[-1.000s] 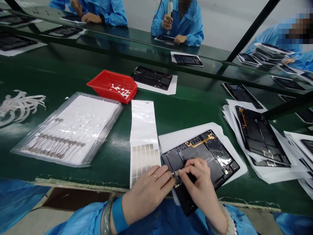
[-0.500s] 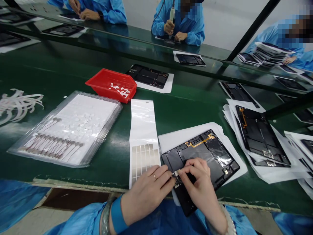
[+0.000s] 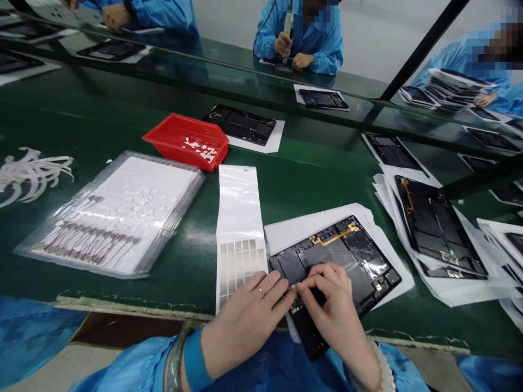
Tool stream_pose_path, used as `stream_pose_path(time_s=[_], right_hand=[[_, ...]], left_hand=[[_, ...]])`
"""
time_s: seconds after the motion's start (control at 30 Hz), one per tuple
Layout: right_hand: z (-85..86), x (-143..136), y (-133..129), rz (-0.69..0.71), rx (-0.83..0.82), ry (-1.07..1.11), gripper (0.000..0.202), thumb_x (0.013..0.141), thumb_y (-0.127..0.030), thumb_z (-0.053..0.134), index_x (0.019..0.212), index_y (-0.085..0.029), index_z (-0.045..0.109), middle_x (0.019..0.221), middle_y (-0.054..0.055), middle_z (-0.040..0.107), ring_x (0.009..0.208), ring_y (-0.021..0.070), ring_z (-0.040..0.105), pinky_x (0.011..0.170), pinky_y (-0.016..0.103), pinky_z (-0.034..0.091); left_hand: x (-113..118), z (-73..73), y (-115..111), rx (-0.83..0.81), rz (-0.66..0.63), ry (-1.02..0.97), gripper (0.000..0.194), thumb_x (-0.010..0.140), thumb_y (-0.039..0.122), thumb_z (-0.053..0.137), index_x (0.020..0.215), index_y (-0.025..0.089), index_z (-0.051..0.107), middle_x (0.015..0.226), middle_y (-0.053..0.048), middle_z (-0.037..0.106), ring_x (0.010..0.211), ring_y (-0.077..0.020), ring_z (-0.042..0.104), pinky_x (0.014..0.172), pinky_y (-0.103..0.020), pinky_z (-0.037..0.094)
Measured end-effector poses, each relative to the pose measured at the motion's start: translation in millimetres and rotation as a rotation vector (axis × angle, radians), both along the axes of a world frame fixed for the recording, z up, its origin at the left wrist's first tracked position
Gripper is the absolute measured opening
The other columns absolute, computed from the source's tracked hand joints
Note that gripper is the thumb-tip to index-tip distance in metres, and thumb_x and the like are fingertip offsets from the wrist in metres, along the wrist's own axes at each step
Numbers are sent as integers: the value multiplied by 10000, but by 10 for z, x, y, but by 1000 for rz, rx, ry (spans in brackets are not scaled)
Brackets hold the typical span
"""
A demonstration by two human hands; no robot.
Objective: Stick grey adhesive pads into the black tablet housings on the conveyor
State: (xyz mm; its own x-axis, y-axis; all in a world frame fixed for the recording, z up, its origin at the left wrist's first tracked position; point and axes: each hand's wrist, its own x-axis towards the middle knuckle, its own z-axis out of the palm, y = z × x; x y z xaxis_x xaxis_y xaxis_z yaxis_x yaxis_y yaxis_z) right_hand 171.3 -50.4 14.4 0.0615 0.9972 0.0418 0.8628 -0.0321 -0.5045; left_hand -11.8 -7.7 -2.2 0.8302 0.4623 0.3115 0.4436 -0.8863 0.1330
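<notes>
A black tablet housing [image 3: 339,261] with an orange flex cable [image 3: 335,235] lies at a slant in front of me, over white paper. Its lower left part is under both my hands. My right hand [image 3: 333,305] reaches over the housing, thumb and index finger pinched at a tiny pale piece, mostly hidden. Against those fingertips rests my left hand [image 3: 249,316], its fingers bent and pressed together at the housing's edge. Whatever its fingertips hold is covered. Beside it lies a white backing sheet with rows of silvery-beige stickers [image 3: 241,261].
Left of the sheet is a clear plastic tray [image 3: 163,239] with small wired discs. Behind stand a red bin [image 3: 163,136] with white bits and another tablet housing [image 3: 241,125]. More housings on paper [image 3: 437,223] are stacked right. White strips [image 3: 32,174] lie far left. Co-workers [image 3: 298,38] sit opposite.
My left fingers have shifted slightly right, closer to my right fingertips, covering more of the pale piece. The housing behind the red bin has slid slightly left. A co-worker's hands, back left, have moved left.
</notes>
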Motion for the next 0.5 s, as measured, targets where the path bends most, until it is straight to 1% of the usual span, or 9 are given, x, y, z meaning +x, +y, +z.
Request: stream_pose_path(time_s=[0.17,0.23,0.3,0.37,0.5], right_hand=[[54,78,31,71,74,-90,201,911,-307,499,764,-225,608,893,51,588,920,226,502,771,369,373],[71,167,55,27,135,-119,168,910,-343,504,842,-216,592,909,63,591,916,234,519,775,379,389],[75,280,80,-40,211,-95,176,907,-375,507,930,-208,557,924,74,591,919,241,529,799,397,407],[57,383,98,-72,246,-26,182,915,-384,490,962,-212,530,921,76,587,917,240,534,818,406,421],[-46,462,97,-57,198,70,161,923,-371,478,964,-221,522,927,71,585,915,234,536,818,405,434]], left_hand=[[3,27,-10,43,0,36,284,943,150,389,1174,146,555,1101,-69,608,1061,-226,516,946,-372,348],[6,30,-14,42,-3,49,278,943,161,403,1177,145,553,1095,-67,610,1057,-227,517,946,-370,346],[14,37,-11,33,-8,65,267,940,189,441,1181,146,548,1078,-69,611,1046,-227,523,934,-368,352],[29,55,13,21,-22,91,270,939,263,488,1177,149,544,1041,-70,610,1024,-226,531,901,-362,368],[71,135,158,32,-85,128,365,877,449,586,1104,163,562,1007,-67,596,1006,-232,524,842,-346,381]])
